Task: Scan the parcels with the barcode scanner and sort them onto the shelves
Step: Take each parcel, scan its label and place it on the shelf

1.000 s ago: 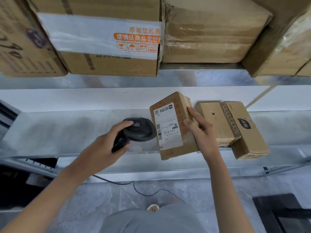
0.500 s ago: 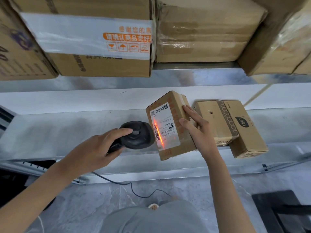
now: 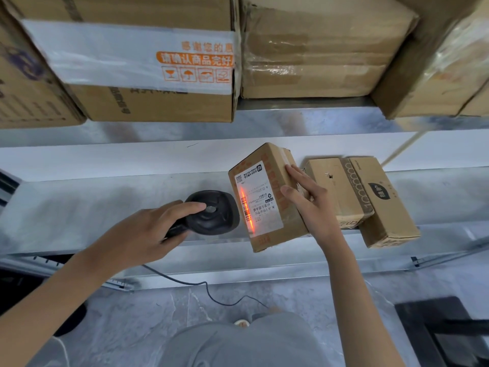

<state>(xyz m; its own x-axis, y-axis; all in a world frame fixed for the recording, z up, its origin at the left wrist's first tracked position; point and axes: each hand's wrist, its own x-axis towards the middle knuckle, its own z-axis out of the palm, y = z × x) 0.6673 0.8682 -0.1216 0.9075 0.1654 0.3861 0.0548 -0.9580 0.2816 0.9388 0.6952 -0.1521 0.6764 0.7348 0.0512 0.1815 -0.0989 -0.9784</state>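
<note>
Our left hand (image 3: 137, 234) grips the barcode scanner (image 3: 211, 213), beam on the parcel (image 3: 267, 197) our right hand (image 3: 315, 207) clasps; shelving remains.

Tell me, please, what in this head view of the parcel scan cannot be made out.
- Scanner handle and trigger: hidden under the left hand.
- Parcel label text: too small to read.
- Parcel's far side and the right hand fingertips: hidden behind the box.
- Scanner cable end: lost behind the person's clothing.
- Upper-shelf boxes: cut off by the top edge.
</note>
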